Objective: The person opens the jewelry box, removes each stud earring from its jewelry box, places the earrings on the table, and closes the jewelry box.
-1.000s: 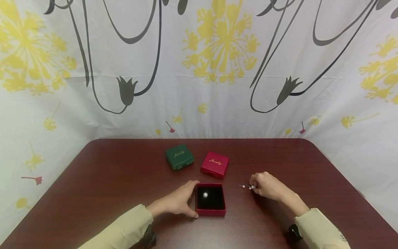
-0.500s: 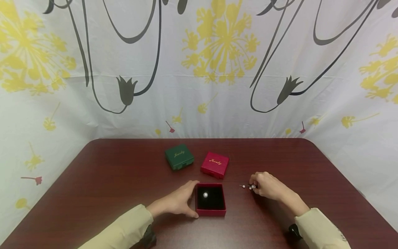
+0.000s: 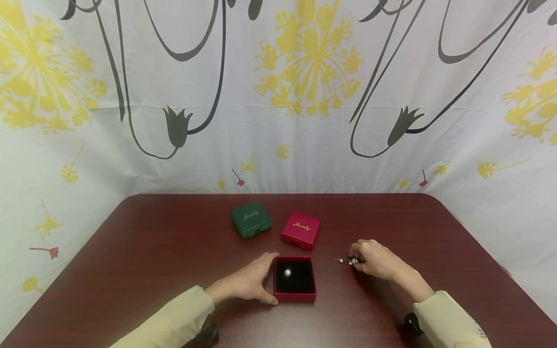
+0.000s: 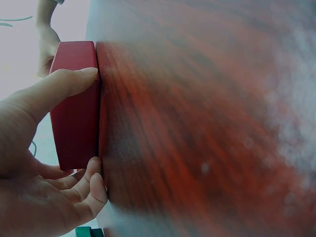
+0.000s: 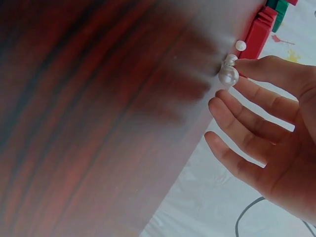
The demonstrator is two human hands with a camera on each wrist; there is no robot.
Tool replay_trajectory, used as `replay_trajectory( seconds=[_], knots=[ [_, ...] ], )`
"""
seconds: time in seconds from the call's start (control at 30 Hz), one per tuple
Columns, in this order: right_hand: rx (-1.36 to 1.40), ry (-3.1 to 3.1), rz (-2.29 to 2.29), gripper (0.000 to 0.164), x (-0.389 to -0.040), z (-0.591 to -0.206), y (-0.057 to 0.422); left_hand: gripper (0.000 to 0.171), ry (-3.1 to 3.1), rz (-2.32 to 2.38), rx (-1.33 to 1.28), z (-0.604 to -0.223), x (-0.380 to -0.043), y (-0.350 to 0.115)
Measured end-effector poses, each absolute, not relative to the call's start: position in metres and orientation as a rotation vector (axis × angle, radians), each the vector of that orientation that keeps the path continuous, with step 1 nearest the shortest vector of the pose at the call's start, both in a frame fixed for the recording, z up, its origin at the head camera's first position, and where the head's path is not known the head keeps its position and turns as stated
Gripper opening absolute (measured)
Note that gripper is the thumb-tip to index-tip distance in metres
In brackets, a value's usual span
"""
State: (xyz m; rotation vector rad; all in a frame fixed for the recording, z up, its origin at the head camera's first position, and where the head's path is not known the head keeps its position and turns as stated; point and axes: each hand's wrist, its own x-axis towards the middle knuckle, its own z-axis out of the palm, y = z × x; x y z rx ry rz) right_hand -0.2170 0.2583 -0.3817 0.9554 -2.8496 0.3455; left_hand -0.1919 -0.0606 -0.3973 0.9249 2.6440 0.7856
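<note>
My left hand (image 3: 249,280) holds an open red jewelry box (image 3: 296,297) by its left side, thumb at the near corner and fingers at the far one. A single pearl (image 3: 287,272) sits on the box's black lining, left of centre. To the right, my right hand (image 3: 377,261) is down at the table. Its thumb and index finger pinch a pearl earring (image 5: 228,76) whose large pearl shows below the thumb tip. Another small pearl piece with a thin pin (image 3: 341,260) lies just left of these fingertips.
Behind the open box stand a closed green jewelry box (image 3: 251,219) and a closed red jewelry box (image 3: 301,230). The dark reddish wooden table (image 3: 174,241) ends at a white patterned curtain (image 3: 243,96).
Almost nothing moves. The large pearl at my right fingertips shows slightly more than a second ago; my left hand and the box stay in place.
</note>
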Motion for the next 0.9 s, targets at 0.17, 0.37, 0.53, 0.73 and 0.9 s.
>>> replay_trajectory(
  seconds=[0.17, 0.37, 0.53, 0.73, 0.9],
  knots=[
    [0.940, -2.797, 0.323, 0.010, -0.217, -0.381, 0.257, 0.094, 2.652, 0.780, 0.940, -0.398, -0.192, -0.060],
    [0.942, -2.744, 0.291, 0.010, -0.217, -0.378, 0.252, 0.094, 2.647, 0.781, 0.941, -0.398, -0.192, -0.061],
    [0.920, -2.754, 0.323, 0.013, -0.215, -0.376, 0.247, 0.094, 2.650, 0.785, 0.940, -0.398, -0.192, -0.060],
    [0.946, -2.731, 0.334, 0.015, -0.214, -0.374, 0.240, 0.094, 2.651, 0.781, 0.937, -0.397, -0.192, -0.060],
    [0.961, -2.702, 0.335, 0.017, -0.213, -0.375, 0.233, 0.094, 2.646, 0.784, 0.935, -0.397, -0.192, -0.061]
  ],
)
